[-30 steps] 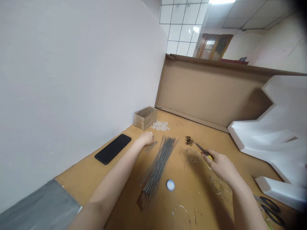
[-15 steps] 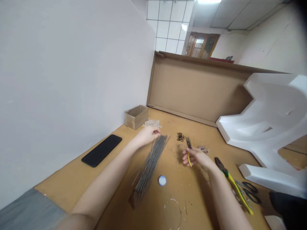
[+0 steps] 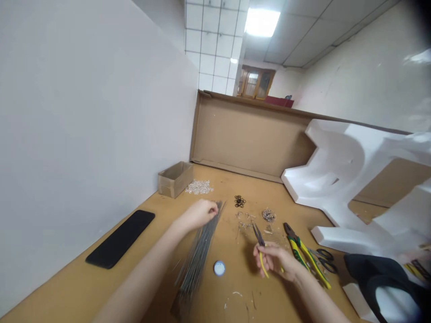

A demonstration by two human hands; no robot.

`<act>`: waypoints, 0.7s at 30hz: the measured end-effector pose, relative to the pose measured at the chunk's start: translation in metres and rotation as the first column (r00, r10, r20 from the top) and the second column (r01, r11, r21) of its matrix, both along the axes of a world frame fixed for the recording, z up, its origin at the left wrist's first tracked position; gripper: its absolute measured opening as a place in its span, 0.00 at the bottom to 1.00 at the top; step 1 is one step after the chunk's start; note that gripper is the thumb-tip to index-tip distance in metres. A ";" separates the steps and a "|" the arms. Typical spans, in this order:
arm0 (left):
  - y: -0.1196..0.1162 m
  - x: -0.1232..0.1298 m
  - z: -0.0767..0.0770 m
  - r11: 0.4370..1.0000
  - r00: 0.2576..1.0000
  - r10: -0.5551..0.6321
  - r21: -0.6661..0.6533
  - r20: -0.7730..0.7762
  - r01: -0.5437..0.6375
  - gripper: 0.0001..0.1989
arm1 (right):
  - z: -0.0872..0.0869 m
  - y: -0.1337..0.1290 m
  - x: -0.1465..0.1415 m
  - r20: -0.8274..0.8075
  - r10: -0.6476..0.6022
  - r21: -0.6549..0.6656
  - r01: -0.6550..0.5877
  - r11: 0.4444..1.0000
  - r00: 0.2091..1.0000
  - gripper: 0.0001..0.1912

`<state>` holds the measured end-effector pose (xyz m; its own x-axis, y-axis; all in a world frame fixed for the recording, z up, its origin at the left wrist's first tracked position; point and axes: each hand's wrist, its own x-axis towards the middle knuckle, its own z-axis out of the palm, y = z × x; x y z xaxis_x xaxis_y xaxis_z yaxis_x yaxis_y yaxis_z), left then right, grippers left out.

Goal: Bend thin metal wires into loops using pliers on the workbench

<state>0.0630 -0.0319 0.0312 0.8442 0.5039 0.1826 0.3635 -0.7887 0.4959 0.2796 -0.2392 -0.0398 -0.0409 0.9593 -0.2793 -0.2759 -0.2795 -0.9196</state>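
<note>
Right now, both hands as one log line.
left hand: at far end of grey wire bundle | right hand: holding needle-nose pliers | nearby: black rings, round blue-rimmed disc

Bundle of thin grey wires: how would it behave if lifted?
The bundle of thin grey wires may be springy rather than floppy, since it lies long and straight. It might splay or shed some, as a few stray out along its side.
</note>
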 end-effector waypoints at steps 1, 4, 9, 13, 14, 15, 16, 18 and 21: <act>-0.004 0.004 -0.005 0.999 0.997 -0.051 0.009 -0.061 0.051 0.09 | -0.007 -0.006 -0.001 -0.049 0.003 0.001 -0.003 1.000 0.999 0.12; -0.018 0.019 -0.017 0.969 0.950 -0.176 0.127 -0.257 0.214 0.11 | -0.023 -0.016 -0.005 -0.199 -0.036 0.032 0.043 0.999 0.979 0.11; -0.029 0.041 -0.021 0.923 0.915 -0.191 0.252 -0.355 0.290 0.10 | -0.027 -0.018 -0.009 -0.256 -0.087 0.093 0.114 0.989 0.963 0.11; -0.032 0.045 -0.034 0.889 0.880 -0.229 0.279 -0.417 0.364 0.08 | -0.027 -0.019 -0.010 -0.238 -0.082 0.093 0.107 0.990 0.968 0.11; -0.034 0.045 -0.041 0.884 0.872 -0.238 0.276 -0.427 0.377 0.08 | -0.028 -0.019 -0.009 -0.232 -0.078 0.093 0.102 0.990 0.970 0.11; -0.037 0.046 -0.048 0.882 0.868 -0.248 0.270 -0.431 0.386 0.08 | -0.028 -0.018 -0.009 -0.230 -0.073 0.095 0.097 0.991 0.970 0.11; -0.039 0.047 -0.055 0.883 0.867 -0.255 0.262 -0.428 0.389 0.09 | -0.029 -0.018 -0.009 -0.230 -0.071 0.097 0.096 0.991 0.971 0.10; -0.042 0.050 -0.065 0.895 0.873 -0.268 0.229 -0.408 0.382 0.09 | -0.030 -0.018 -0.009 -0.229 -0.069 0.101 0.095 0.990 0.971 0.10; -0.037 0.054 -0.066 0.935 0.897 -0.270 0.128 -0.350 0.331 0.06 | -0.030 -0.018 -0.008 -0.225 -0.068 0.103 0.093 0.990 0.972 0.10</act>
<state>0.1175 -0.0686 -0.0352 0.9777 0.2008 -0.0613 0.2097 -0.9499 0.2318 0.2716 -0.2571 -0.0698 -0.0104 0.9867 -0.1625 -0.4926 -0.1465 -0.8578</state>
